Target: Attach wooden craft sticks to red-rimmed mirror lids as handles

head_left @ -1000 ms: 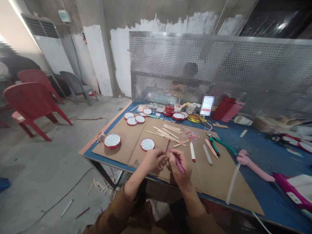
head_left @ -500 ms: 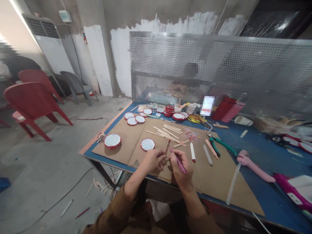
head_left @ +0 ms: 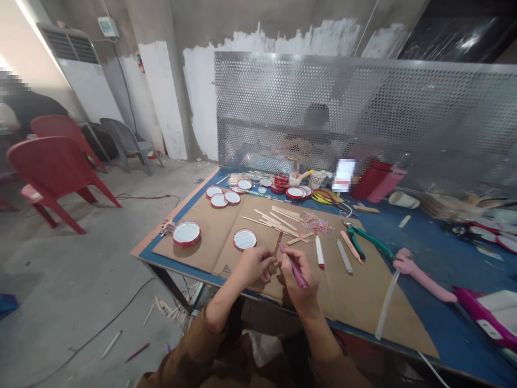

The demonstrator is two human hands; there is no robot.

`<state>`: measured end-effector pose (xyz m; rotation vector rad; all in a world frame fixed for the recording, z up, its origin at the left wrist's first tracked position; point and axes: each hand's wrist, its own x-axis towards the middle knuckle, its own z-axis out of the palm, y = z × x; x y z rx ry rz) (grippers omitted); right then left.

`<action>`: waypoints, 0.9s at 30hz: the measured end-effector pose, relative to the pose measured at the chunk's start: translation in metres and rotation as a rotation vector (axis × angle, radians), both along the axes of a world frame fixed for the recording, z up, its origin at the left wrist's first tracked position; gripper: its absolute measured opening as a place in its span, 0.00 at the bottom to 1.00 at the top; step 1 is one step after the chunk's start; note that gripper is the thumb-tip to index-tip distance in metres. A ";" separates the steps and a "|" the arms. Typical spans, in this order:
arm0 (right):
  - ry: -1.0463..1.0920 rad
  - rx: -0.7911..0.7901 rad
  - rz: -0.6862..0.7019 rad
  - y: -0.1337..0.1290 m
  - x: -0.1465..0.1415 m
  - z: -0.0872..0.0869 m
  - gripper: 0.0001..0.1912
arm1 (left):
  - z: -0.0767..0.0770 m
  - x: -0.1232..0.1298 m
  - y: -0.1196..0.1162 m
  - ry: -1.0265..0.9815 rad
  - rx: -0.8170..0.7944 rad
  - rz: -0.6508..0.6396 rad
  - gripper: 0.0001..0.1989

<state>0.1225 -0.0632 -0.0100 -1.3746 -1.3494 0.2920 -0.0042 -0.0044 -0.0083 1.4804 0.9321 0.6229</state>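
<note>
Near the table's front edge, my left hand (head_left: 257, 265) pinches a thin wooden craft stick (head_left: 278, 243), held upright with a reddish-brown upper end. My right hand (head_left: 306, 293) is closed around a purple marker (head_left: 299, 275). The marker's tip is at or very near the stick; I cannot tell whether they touch. Just beyond my left hand lies a red-rimmed jar lid (head_left: 244, 239) with a pale inside. A pile of bare wooden sticks (head_left: 271, 222) lies ahead of my hands. To the right are a white marker with a red end (head_left: 319, 251) and a grey marker (head_left: 344, 256).
Cardboard (head_left: 218, 226) covers much of the blue table. Green-handled pliers (head_left: 369, 241) and a pink glue gun (head_left: 424, 277) lie at right. More red-rimmed lids (head_left: 219, 200) and a lit phone (head_left: 344, 175) are farther back. A perforated metal panel (head_left: 266, 97) closes off the far side.
The marker and my right hand have shifted very slightly to the left against the stick. My left hand and the things on the table look the same.
</note>
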 end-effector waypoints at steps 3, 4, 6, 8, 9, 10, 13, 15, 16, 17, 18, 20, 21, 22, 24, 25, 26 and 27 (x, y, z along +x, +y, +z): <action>0.004 0.016 -0.011 -0.001 -0.001 0.003 0.11 | 0.000 0.000 0.000 -0.014 -0.002 0.003 0.07; 0.008 0.019 -0.012 -0.002 -0.002 0.004 0.11 | 0.000 0.000 0.000 -0.017 -0.006 0.003 0.07; 0.023 0.011 -0.010 -0.002 -0.002 0.004 0.11 | 0.000 0.000 0.000 -0.017 -0.017 0.002 0.07; 0.042 -0.003 -0.009 -0.002 -0.002 0.004 0.11 | -0.001 0.000 0.000 -0.009 -0.019 0.005 0.08; 0.048 -0.009 -0.009 -0.002 -0.002 0.003 0.11 | -0.001 0.000 0.000 -0.007 -0.017 0.007 0.08; 0.051 -0.011 -0.011 -0.002 -0.002 0.003 0.11 | -0.001 0.000 0.000 -0.007 -0.015 0.010 0.08; 0.049 -0.010 -0.012 -0.001 -0.001 0.001 0.12 | -0.002 0.000 0.000 -0.007 -0.017 0.005 0.09; 0.052 -0.012 -0.005 -0.001 -0.001 0.000 0.12 | -0.003 0.000 0.000 -0.007 -0.017 0.001 0.09; 0.052 -0.016 0.001 0.000 -0.001 0.000 0.12 | -0.003 0.000 0.000 -0.007 -0.015 0.001 0.10; 0.051 -0.020 0.005 0.000 -0.001 -0.001 0.12 | -0.003 0.000 0.000 -0.007 -0.014 0.002 0.10; 0.051 -0.022 0.008 0.000 -0.001 -0.001 0.12 | -0.003 0.000 0.000 -0.009 -0.012 0.003 0.10; 0.052 -0.019 0.007 0.000 -0.001 0.000 0.12 | -0.002 0.000 0.000 -0.011 -0.008 0.002 0.09; 0.052 -0.015 0.005 -0.001 -0.001 0.000 0.12 | -0.002 -0.001 0.000 -0.012 -0.003 0.000 0.09; 0.052 -0.012 0.005 -0.001 -0.001 0.000 0.12 | -0.002 -0.001 0.000 -0.012 0.003 -0.002 0.09; 0.046 -0.007 0.006 -0.001 -0.001 0.000 0.11 | -0.001 -0.001 0.000 -0.015 0.012 -0.007 0.08; 0.042 -0.003 0.008 -0.001 -0.001 0.000 0.11 | -0.001 -0.001 0.000 -0.017 0.013 -0.007 0.07; 0.039 0.000 0.012 0.000 -0.001 -0.001 0.11 | 0.000 0.000 0.000 -0.017 0.011 -0.007 0.07; 0.037 0.003 0.015 0.000 -0.001 -0.001 0.11 | 0.000 0.000 0.000 -0.016 0.008 -0.005 0.07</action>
